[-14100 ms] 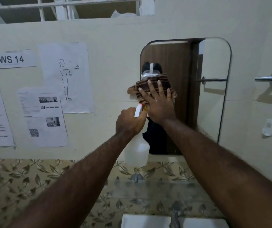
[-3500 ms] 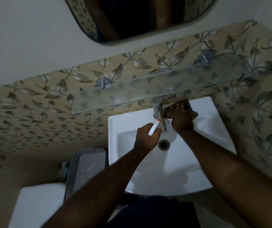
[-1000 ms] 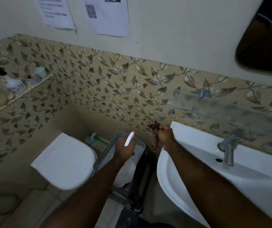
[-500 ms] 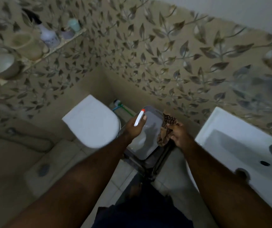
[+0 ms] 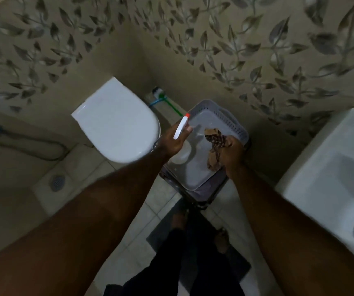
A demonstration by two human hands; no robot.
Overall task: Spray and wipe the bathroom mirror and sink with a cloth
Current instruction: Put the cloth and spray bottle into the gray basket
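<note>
Cloth (image 5: pixel 214 146) in right hand (image 5: pixel 231 151) over grey basket (image 5: pixel 225 122).

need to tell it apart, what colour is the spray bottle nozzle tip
Red-orange tip on the spray bottle, head view.

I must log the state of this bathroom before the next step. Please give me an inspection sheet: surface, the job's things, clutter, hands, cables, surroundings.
Surface: grey lidded basket between toilet and sink; its pale lid is under both hands.
Job's things: spray bottle with white nozzle and red tip; patterned brown cloth; white sink at right, only part in view; mirror not in view.
Clutter: a brush-like thing with green and blue handles behind the toilet.
Hands: left hand grips the spray bottle; right hand holds the cloth.
Cables: nothing seen.
Surroundings: closed white toilet lid; leaf-pattern wall tiles; floor drain; dark floor mat.
</note>
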